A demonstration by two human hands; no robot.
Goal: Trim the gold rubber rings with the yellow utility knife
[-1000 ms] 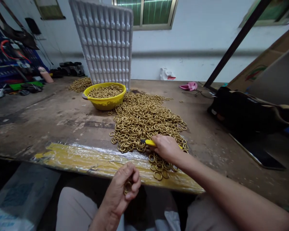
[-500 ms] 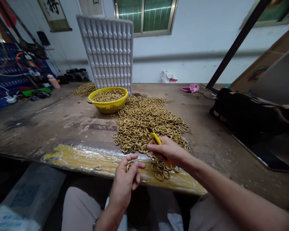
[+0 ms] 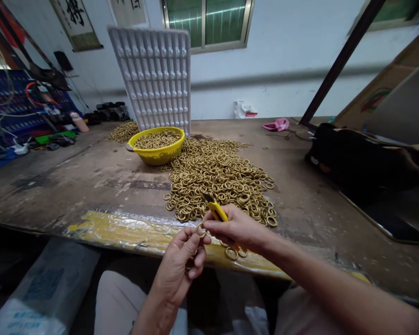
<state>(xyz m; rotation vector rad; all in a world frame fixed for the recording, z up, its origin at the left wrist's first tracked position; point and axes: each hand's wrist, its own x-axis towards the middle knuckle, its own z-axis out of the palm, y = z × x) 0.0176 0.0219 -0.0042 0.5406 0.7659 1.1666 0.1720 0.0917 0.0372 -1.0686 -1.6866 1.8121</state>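
Note:
Near the table's front edge, my left hand (image 3: pixel 181 256) is closed with a brass-coloured ring (image 3: pixel 200 230) at its fingertips. My right hand (image 3: pixel 232 225) is wrapped round a yellow utility knife (image 3: pixel 218 211), its dark blade pointing up and to the left. The fingertips of my right hand touch or nearly touch the same ring. Behind both hands spreads a large heap of rings (image 3: pixel 216 172). A few loose rings (image 3: pixel 231 252) lie on the yellow tape under my right hand.
A yellow basin (image 3: pixel 157 156) full of rings stands behind left, before an upright grey moulded tray (image 3: pixel 153 79). A smaller ring pile (image 3: pixel 123 131) lies beyond. Black cloth (image 3: pixel 356 163) and a flat dark panel (image 3: pixel 380 218) are at the right, a pink cloth (image 3: pixel 276 124) at the back.
My right hand has moved left with the knife and now meets my left hand. A ring now shows between their fingertips. The left fingers have closed in.

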